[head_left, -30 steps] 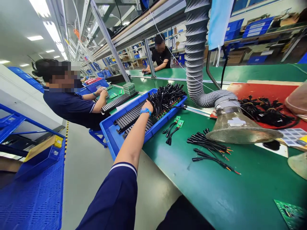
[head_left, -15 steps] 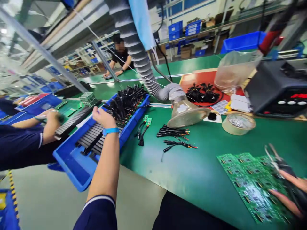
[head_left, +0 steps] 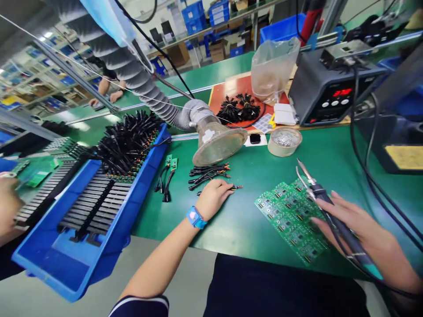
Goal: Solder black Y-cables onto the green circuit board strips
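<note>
My left hand (head_left: 213,199), with a blue wristband, pinches a short black cable (head_left: 234,188) whose bare-tipped wires point right. Just behind it lies a small pile of similar black cables (head_left: 205,172). My right hand (head_left: 370,229) is closed around a soldering iron (head_left: 337,220) with a thin metal guide tube beside its tip. The iron's tip points up and away, above the green circuit board panel (head_left: 284,215) on the table. Two small boards with cables attached (head_left: 168,176) lie to the left of the pile.
A blue bin (head_left: 109,233) of cabled boards and black strips stands left. Above the table hangs a fume extractor hood (head_left: 220,147). Behind are a round tub (head_left: 284,143), a soldering station (head_left: 330,92) and cable bundles (head_left: 238,108). A co-worker's arm (head_left: 8,202) is at far left.
My left hand has moved right from over the blue bin to the cable pile and taken hold of a cable. The view has turned right; my right hand still holds the soldering iron.
</note>
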Tool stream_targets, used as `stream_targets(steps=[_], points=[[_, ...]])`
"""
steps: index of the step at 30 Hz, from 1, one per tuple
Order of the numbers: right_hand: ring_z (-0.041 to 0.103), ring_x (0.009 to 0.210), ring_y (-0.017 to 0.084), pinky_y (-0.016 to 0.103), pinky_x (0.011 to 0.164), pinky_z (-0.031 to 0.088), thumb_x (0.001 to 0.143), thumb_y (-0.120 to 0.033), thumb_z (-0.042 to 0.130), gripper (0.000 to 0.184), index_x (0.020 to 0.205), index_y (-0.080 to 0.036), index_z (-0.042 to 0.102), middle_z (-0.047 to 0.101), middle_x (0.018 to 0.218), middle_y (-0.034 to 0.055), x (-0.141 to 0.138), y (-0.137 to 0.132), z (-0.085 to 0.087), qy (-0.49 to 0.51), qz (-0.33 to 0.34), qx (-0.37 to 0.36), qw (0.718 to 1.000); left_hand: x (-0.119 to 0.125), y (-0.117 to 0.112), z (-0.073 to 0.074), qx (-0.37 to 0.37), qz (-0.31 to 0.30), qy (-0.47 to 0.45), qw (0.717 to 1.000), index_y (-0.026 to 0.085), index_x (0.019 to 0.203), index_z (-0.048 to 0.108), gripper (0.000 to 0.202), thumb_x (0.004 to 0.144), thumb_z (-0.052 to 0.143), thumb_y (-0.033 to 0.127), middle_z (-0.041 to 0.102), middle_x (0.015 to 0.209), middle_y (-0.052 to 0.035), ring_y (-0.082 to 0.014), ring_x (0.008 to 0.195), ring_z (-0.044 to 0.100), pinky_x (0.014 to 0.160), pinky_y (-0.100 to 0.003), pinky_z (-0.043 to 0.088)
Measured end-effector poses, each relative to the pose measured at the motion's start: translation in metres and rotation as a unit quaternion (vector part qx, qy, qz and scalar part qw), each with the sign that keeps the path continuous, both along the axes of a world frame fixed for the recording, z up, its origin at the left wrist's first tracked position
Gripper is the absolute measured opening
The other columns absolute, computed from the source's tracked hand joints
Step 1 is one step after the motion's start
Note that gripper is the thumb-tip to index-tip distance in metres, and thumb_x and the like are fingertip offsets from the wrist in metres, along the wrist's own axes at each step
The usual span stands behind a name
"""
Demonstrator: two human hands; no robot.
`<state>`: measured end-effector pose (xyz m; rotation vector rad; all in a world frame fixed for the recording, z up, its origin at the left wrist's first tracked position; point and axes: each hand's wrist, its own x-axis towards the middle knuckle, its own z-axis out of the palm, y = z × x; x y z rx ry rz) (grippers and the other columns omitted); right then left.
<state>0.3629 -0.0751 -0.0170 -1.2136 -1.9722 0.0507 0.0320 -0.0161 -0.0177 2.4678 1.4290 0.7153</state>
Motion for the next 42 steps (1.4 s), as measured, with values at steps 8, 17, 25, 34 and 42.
stream_targets(steps=[8,17,25,34,42], points=[[0.055,0.109,0.026,0.054,0.105,0.035,0.075,-0.036,0.067,0.064,0.131,-0.024,0.039,0.059,0.115,0.0088,-0.027,-0.005,-0.02,-0.044,0.068,-0.065,0.995,-0.008,-0.01,0.016,-0.009,0.056,-0.09,0.994,0.021,0.099,0.06,0.015,0.088,0.054,0.028,0.068,0.098,-0.0053,-0.0187,0.095,0.063,0.088,-0.035,0.048],[0.055,0.105,0.027,0.055,0.1,0.036,0.077,-0.044,0.062,0.063,0.132,-0.025,0.038,0.062,0.109,0.007,-0.035,-0.024,-0.031,-0.089,-0.017,-0.07,0.993,0.001,-0.004,0.055,-0.017,0.21,-0.378,0.901,0.017,0.1,0.059,0.021,0.084,0.056,0.031,0.064,0.077,-0.0005,-0.0092,0.059,0.06,0.06,-0.023,0.052],[0.055,0.104,0.026,0.05,0.096,0.042,0.078,-0.035,0.063,0.066,0.136,-0.023,0.033,0.061,0.108,0.008,-0.03,-0.035,-0.017,-0.059,-0.042,-0.076,0.994,0.054,-0.054,0.029,-0.322,0.093,-0.334,0.881,0.021,0.099,0.064,0.019,0.083,0.058,0.028,0.058,0.085,-0.0034,-0.0095,0.054,0.057,0.049,-0.023,0.053],[0.057,0.103,0.027,0.047,0.093,0.047,0.08,-0.036,0.062,0.06,0.134,-0.025,0.037,0.061,0.109,0.0068,-0.008,-0.024,-0.023,-0.067,-0.119,-0.062,0.989,0.086,-0.06,0.013,-0.265,-0.008,-0.2,0.943,0.023,0.099,0.065,0.018,0.086,0.054,0.021,0.064,0.114,-0.0081,-0.0222,0.124,0.046,0.102,-0.041,0.043],[0.058,0.106,0.024,0.04,0.094,0.048,0.078,-0.034,0.064,0.059,0.131,-0.026,0.04,0.06,0.113,0.0058,-0.012,-0.025,-0.001,-0.025,-0.148,-0.049,0.987,0.095,-0.062,0.014,-0.35,0.081,-0.347,0.867,0.021,0.098,0.068,0.022,0.077,0.066,0.026,0.067,0.092,-0.0077,-0.0204,0.08,0.067,0.077,-0.038,0.056]])
